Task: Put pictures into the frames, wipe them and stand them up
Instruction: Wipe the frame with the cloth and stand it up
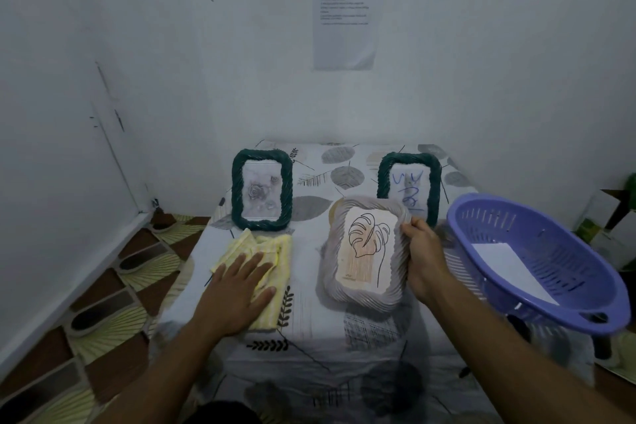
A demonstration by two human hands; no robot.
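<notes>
The tabletop (309,348) took up most of the shot, covered in a leaf-print sheet and pushed into the corner of the room. Next biggest was the purple basket (550,234) at the right edge, sitting tilted, close to the right arm so it's easy to reach into.

Then the frames. The grey frame (330,262) was near the middle, tipped up with its face to the camera and a leaf picture (366,251) in it. Couldn't tell if its bottom edge touched the tabletop. The two green ones stood upright at the back: left green frame (237,189) with a rose print, right green frame (434,189) with blue scribbles, partly hidden by the grey one. Those two look finished and parked out of the way, so I'd say the grey one was at the wiping step.

The yellow cloth (275,251) lay crumpled just in front of the left green frame. A white paper (506,265) lay in the basket, maybe a spare picture.

Left hand (237,289) lay flat on the cloth, fingers (254,262) straight and spread, gripping nothing, probably about to gather it up. Right hand (425,258) had the grey frame by its right edge, fingers curled round the rim near the top corner, likely to steady it and keep the front angled up for the wipe
</notes>
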